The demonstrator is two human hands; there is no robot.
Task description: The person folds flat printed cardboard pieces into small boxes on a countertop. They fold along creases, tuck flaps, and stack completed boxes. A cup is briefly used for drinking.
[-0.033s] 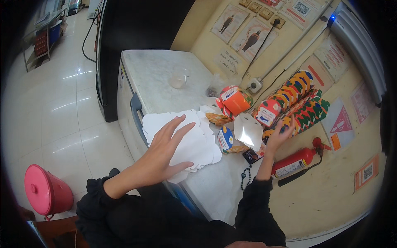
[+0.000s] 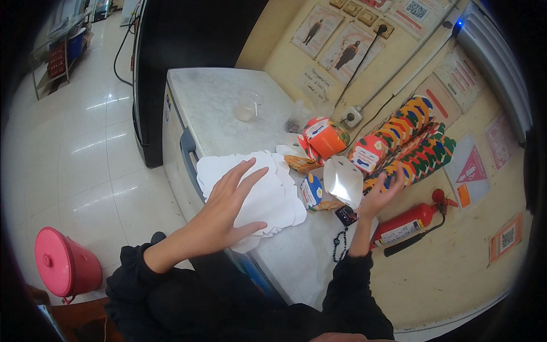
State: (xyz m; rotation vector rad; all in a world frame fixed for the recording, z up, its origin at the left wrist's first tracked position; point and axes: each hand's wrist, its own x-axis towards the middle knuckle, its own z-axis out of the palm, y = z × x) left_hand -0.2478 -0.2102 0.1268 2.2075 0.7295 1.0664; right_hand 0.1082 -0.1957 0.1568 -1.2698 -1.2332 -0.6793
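My left hand (image 2: 228, 208) is over a pile of flat white card blanks (image 2: 279, 196) on the white freezer lid, fingers spread; whether it touches them I cannot tell. My right hand (image 2: 380, 196) has its fingers apart and holds nothing I can see. It is at the near end of the long nested rows of colourful paper boxes (image 2: 419, 157). Between my hands stands an opened paper box (image 2: 343, 181), its pale inside facing up. Beside that lie a blue-fronted folded box (image 2: 311, 192) and, farther back, an orange box (image 2: 326, 139).
Along the wall hangs a red fire extinguisher (image 2: 404, 225). A small black device (image 2: 346, 216) and a bead string (image 2: 339, 245) lie near my right wrist. A clear plastic cup (image 2: 246, 108) stands farther back on the freezer lid (image 2: 211, 94). A pink lidded bucket (image 2: 68, 262) is on the floor.
My right hand has drawn slightly left and down, away from the nested boxes. My left hand stays in place.
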